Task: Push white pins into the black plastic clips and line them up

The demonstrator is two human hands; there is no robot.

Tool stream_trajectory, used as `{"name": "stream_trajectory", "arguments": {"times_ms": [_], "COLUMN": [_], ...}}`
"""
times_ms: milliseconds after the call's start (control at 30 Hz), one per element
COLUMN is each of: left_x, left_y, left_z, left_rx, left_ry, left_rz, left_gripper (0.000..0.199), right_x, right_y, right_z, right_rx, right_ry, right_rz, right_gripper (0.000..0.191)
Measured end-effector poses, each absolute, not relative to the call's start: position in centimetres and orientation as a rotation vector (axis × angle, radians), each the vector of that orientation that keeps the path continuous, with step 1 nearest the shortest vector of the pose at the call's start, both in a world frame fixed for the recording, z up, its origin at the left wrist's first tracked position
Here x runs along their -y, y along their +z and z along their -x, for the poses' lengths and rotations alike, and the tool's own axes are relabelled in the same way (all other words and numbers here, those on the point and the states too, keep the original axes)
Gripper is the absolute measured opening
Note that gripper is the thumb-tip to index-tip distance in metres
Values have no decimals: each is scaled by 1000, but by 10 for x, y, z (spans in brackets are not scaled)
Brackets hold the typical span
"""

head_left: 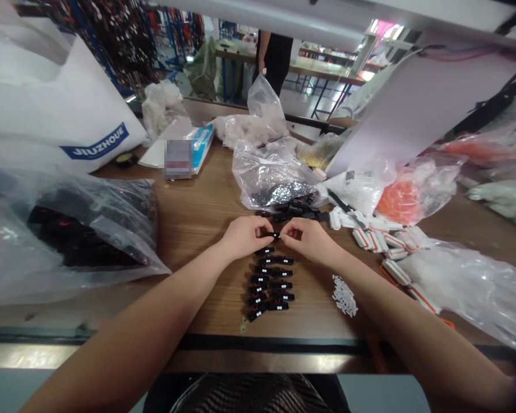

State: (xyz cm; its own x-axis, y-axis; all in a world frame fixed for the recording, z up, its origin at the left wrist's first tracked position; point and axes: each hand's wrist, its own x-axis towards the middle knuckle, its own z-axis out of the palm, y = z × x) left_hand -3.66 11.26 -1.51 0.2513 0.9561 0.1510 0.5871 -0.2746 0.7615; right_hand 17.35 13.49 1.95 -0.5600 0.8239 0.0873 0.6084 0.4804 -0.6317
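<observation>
Black clips (pixel 269 289) with white dots; brown wood-grain tabletop (pixel 198 229); white bag (pixel 55 103) with blue band (pixel 95 141); white cases (pixel 372 240) with orange stripes; orange bundle (pixel 398 201).

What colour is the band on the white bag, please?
The band is blue, in the head view.

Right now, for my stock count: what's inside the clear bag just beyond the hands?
Small black pieces lie in the clear plastic bag; crumpled plastic hides their shape and number.

The head-worn camera looks forward and down at the wooden table (pixel 193 287), close above the left hand (pixel 246 237) and right hand (pixel 310 241).
</observation>
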Motion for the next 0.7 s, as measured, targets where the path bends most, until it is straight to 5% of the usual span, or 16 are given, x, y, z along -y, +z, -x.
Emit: {"name": "stream_trajectory", "arguments": {"times_ms": [700], "left_x": [-113], "left_y": [-13], "left_z": [36], "left_rx": [-1419], "left_ry": [839], "left_rz": [-1983], "left_gripper": [10], "right_x": [-139], "right_y": [32], "right_z": [-168], "right_rx": [2634], "right_ry": [460], "right_rz": [1032], "right_gripper": [11]}}
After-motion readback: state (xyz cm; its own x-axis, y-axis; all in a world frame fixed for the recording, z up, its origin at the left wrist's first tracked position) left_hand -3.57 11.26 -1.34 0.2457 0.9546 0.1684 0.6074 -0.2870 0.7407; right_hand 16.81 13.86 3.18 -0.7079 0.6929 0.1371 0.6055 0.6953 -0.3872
